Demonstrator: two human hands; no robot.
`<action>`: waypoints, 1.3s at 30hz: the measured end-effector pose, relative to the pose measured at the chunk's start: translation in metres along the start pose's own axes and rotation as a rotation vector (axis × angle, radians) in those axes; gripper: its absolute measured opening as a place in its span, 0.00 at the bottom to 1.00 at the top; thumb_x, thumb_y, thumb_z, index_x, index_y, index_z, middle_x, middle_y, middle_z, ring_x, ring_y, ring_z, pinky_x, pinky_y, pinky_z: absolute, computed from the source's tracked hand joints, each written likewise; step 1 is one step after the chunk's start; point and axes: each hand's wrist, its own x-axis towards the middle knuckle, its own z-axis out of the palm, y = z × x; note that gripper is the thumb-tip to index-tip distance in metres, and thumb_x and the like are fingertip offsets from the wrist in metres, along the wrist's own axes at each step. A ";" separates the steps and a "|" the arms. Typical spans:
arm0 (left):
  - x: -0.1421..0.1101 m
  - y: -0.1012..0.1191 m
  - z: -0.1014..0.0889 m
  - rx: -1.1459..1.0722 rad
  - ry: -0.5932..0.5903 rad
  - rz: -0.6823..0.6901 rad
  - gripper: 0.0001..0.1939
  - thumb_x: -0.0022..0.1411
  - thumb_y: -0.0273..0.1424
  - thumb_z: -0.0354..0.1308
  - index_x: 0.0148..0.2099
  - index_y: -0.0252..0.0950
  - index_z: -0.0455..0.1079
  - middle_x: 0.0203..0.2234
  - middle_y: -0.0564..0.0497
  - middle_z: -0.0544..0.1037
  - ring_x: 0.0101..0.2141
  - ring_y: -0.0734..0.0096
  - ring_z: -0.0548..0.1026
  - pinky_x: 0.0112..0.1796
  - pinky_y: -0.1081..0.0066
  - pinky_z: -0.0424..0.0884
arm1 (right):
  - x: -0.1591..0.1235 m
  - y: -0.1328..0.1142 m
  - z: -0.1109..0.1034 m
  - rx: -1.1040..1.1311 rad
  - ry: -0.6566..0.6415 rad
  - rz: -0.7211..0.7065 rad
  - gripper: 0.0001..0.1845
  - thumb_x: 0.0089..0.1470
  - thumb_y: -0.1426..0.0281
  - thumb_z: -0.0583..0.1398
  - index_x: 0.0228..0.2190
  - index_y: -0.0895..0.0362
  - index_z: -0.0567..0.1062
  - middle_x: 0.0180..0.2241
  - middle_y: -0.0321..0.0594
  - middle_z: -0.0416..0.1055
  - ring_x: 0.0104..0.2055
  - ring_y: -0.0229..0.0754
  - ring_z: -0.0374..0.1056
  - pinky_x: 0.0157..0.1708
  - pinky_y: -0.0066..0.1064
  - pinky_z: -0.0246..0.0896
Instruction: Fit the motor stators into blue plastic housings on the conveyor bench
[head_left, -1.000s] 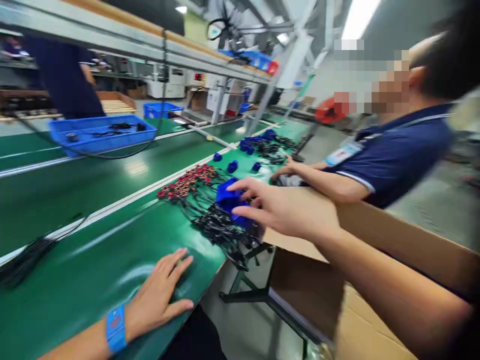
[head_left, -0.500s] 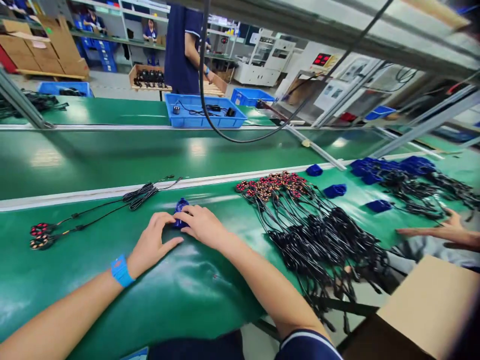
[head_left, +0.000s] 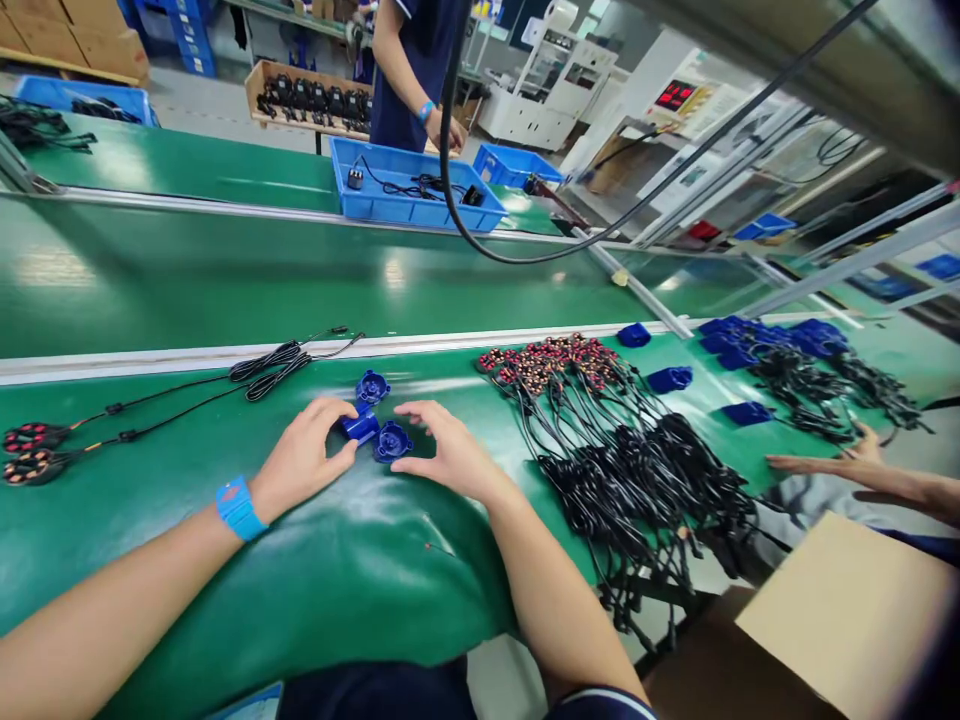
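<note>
My left hand point(head_left: 300, 460), with a blue band at its wrist, has its thumb and fingers around a small blue plastic cylinder point(head_left: 361, 426) on the green table point(head_left: 330, 590). Beside that cylinder lie two round blue plastic caps with small lugs: a far cap point(head_left: 373, 387) and a near cap point(head_left: 392, 441). Fingers spread, my right hand point(head_left: 450, 455) is just right of the near cap; contact with it is unclear. Left of my hands, two black cables point(head_left: 191, 405) with ring-shaped coil ends point(head_left: 36, 467) stretch across the table.
Many black cables point(head_left: 637, 470) with red and copper coil ends point(head_left: 559, 362) are heaped at right. Blue housings point(head_left: 670, 379) lie beyond them. A co-worker's hand point(head_left: 862, 450) is near an open cardboard box point(head_left: 840, 610). A hanging cable point(head_left: 517, 260) droops before a blue tray point(head_left: 420, 205).
The view swung left from the cable heap. My right hand brought blue parts from there to my left hand. The parts now lie separated, and my right fingers have spread away from them.
</note>
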 end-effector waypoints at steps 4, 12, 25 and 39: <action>-0.002 0.009 -0.028 0.274 -0.069 0.043 0.14 0.67 0.33 0.53 0.53 0.38 0.69 0.47 0.47 0.78 0.47 0.55 0.74 0.47 0.55 0.67 | 0.001 0.003 0.010 0.019 0.014 0.038 0.31 0.51 0.66 0.73 0.53 0.51 0.70 0.41 0.36 0.69 0.39 0.40 0.67 0.43 0.35 0.68; 0.001 -0.003 -0.036 0.554 -0.103 0.141 0.23 0.74 0.42 0.46 0.59 0.33 0.71 0.49 0.42 0.80 0.46 0.50 0.75 0.43 0.56 0.66 | 0.005 0.015 0.007 0.067 0.119 -0.056 0.25 0.59 0.76 0.63 0.57 0.53 0.69 0.46 0.37 0.75 0.47 0.38 0.72 0.51 0.31 0.67; -0.015 -0.007 0.004 0.574 0.044 0.432 0.29 0.72 0.31 0.54 0.72 0.47 0.55 0.62 0.45 0.72 0.67 0.42 0.60 0.61 0.41 0.54 | 0.022 0.082 -0.040 -0.710 0.533 0.510 0.18 0.62 0.66 0.63 0.53 0.56 0.76 0.57 0.49 0.68 0.59 0.57 0.58 0.58 0.48 0.49; -0.031 0.010 0.012 0.272 -0.091 0.631 0.25 0.72 0.40 0.52 0.68 0.45 0.62 0.46 0.43 0.78 0.51 0.48 0.75 0.50 0.51 0.70 | -0.002 0.073 -0.063 -0.572 0.642 0.465 0.19 0.73 0.65 0.49 0.55 0.57 0.73 0.55 0.46 0.71 0.57 0.45 0.63 0.59 0.37 0.53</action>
